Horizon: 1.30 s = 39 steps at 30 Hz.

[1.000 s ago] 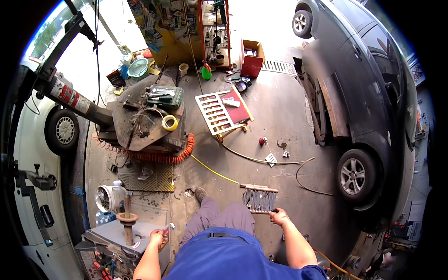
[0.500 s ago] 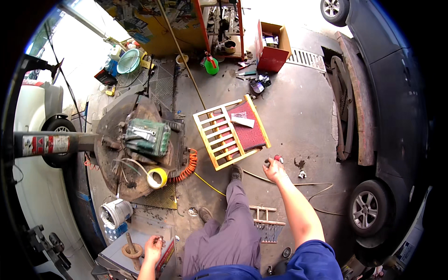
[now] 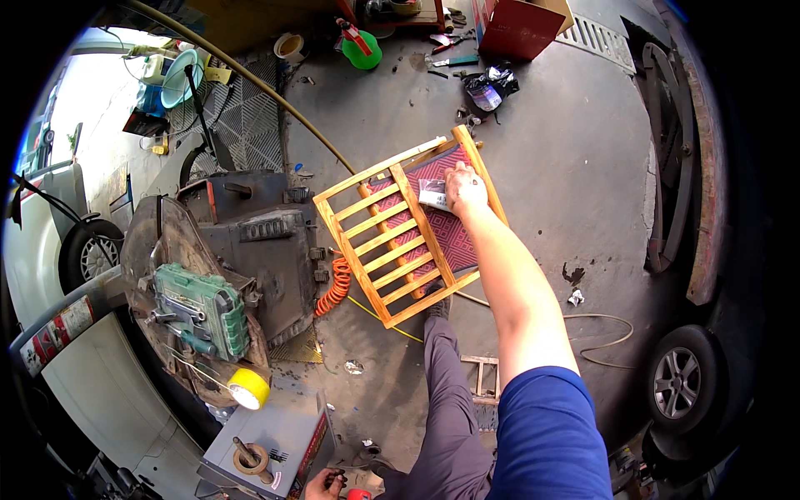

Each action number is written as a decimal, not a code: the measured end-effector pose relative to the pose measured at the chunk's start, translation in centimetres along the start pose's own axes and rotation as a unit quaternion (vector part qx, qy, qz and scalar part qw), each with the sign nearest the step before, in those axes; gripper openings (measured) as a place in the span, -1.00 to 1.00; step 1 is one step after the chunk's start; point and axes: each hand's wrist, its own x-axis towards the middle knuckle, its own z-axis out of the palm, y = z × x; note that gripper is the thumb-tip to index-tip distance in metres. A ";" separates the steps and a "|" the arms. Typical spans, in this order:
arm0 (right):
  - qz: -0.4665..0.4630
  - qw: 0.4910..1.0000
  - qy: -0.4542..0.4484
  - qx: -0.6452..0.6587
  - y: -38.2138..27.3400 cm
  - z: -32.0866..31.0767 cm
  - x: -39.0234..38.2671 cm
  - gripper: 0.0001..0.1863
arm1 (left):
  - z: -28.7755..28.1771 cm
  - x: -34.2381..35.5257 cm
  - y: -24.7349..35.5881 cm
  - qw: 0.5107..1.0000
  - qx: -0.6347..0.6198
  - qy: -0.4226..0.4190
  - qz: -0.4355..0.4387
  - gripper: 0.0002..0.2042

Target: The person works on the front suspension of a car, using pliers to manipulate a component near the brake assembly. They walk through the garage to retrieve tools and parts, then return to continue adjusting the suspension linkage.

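A small wooden chair [image 3: 435,241] with a slatted back and a red patterned seat [image 3: 457,237] stands on the floor ahead of me. On its seat is a small clear plastic packet [image 3: 433,194] with a white label. My right hand [image 3: 467,190] is over the seat, its fingers bent onto the packet's right edge, which they hide. Low at the bottom edge, my left hand [image 3: 323,485] shows only in part, its fingers curled and their tips dark. What lies in them is hidden. A red object [image 3: 358,494], cut off by the edge, is beside it.
At left, a green tool case [image 3: 200,310] and a yellow tape roll [image 3: 248,388] rest on a dirty machine. A grey metal box [image 3: 265,442] stands below. A hose [image 3: 617,337] crosses the floor near a car wheel [image 3: 676,382]. A black bag [image 3: 490,87] lies beyond the chair.
My right hand has moved forward from beside the chair to the packet on its seat. My left hand is now lower, at the bottom edge. The view has shifted closer to the chair.
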 end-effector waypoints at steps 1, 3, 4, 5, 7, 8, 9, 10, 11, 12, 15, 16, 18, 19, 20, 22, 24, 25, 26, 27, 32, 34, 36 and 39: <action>0.010 1.000 0.001 0.018 -0.1 0.3 -0.4 -0.75 | -0.4 -0.2 -0.3 1.000 -0.002 0.006 -0.004 -0.79; 0.027 0.998 0.022 0.053 -0.8 -0.3 -2.3 -0.76 | -1.2 -1.2 -1.0 1.000 -0.011 0.026 -0.009 -0.79; 0.035 0.996 0.036 0.069 -1.1 -1.1 -3.8 -0.76 | -1.4 -1.5 -0.6 0.999 -0.007 0.033 -0.008 -0.79; 0.047 0.990 0.063 0.119 -1.1 -2.1 -5.5 -0.76 | -1.8 -2.0 -0.1 0.999 -0.002 0.037 -0.004 -0.79; 0.020 0.948 0.164 0.274 -0.5 -4.5 -10.1 -0.63 | -2.2 -2.4 0.4 0.999 0.002 0.050 0.015 -0.80; 0.029 0.909 0.227 0.348 0.2 -4.2 -12.6 -0.62 | -2.6 -2.1 1.3 0.997 0.046 0.040 0.047 -0.81; 0.010 0.875 0.296 0.384 -0.9 -5.6 -15.3 -0.70 | -2.4 -2.1 1.9 0.993 0.080 0.040 0.072 -0.81; 0.053 0.850 0.166 0.497 -1.3 -7.4 -18.7 -0.69 | -2.2 -2.1 2.6 0.988 0.116 0.041 0.098 -0.82; 0.032 0.740 0.150 0.655 -3.1 -8.9 -21.8 -0.72 | -1.2 -2.7 5.0 0.988 0.114 0.048 0.090 -0.82; 0.026 0.705 0.093 0.702 -3.9 -10.1 -25.1 -0.74 | -0.5 -3.4 7.8 0.984 0.124 0.056 0.119 -0.81; 0.059 0.554 -0.042 0.829 -6.6 -14.8 -35.7 -0.81 | 0.0 -3.0 13.9 0.979 0.007 0.015 0.204 -0.79; 0.049 0.497 -0.082 0.863 -7.6 -16.1 -39.0 -0.82 | 0.0 -4.0 16.7 0.967 -0.067 -0.008 0.245 -0.76; -0.042 0.499 -0.111 0.858 -9.3 -18.3 -45.2 -0.84 | -1.2 -7.4 21.3 0.938 -0.167 -0.119 0.279 -0.60; -0.068 0.541 -0.100 0.833 -10.3 -19.9 -47.2 -0.83 | -1.9 -9.1 23.6 0.920 -0.216 -0.172 0.278 -0.53; -0.060 0.568 -0.107 0.814 -11.6 -21.5 -50.5 -0.82 | -2.4 -11.1 24.0 0.915 -0.228 -0.189 0.275 -0.58; -0.113 0.627 -0.092 0.765 -12.0 -22.2 -54.9 -0.77 | -3.4 -14.1 23.9 0.916 -0.083 -0.156 0.360 -0.68; -0.110 0.609 -0.052 0.784 -13.3 -23.6 -60.6 -0.58 | -4.1 -17.8 21.8 0.901 -0.022 -0.128 0.414 -0.79; -0.107 0.597 -0.028 0.795 -14.4 -24.4 -63.4 -0.49 | -4.4 -19.6 20.7 0.891 -0.036 -0.126 0.434 -0.85; -0.130 0.582 -0.034 0.802 -15.4 -25.7 -66.2 -0.37 | -4.9 -21.2 19.3 0.875 0.000 -0.119 0.470 -0.86; -0.136 0.596 -0.039 0.790 -16.8 -27.2 -69.0 -0.38 | -5.5 -22.6 18.0 0.855 0.038 -0.114 0.504 -0.87; -0.128 0.759 0.102 0.631 -22.2 -22.8 -80.6 -0.60 | -6.9 -28.8 10.3 0.783 0.146 -0.160 0.583 -0.89; -0.072 0.787 0.095 0.605 -24.3 -23.2 -85.7 -0.60 | -7.5 -29.7 7.5 0.775 0.165 -0.236 0.562 -0.85; -0.080 0.826 0.180 0.528 -25.5 -22.0 -89.4 -0.63 | -7.8 -30.8 5.7 0.752 0.254 -0.269 0.546 -0.86; -0.058 0.849 0.214 0.480 -27.2 -21.6 -94.6 -0.65 | -7.4 -31.2 3.3 0.681 0.324 -0.291 0.589 -0.79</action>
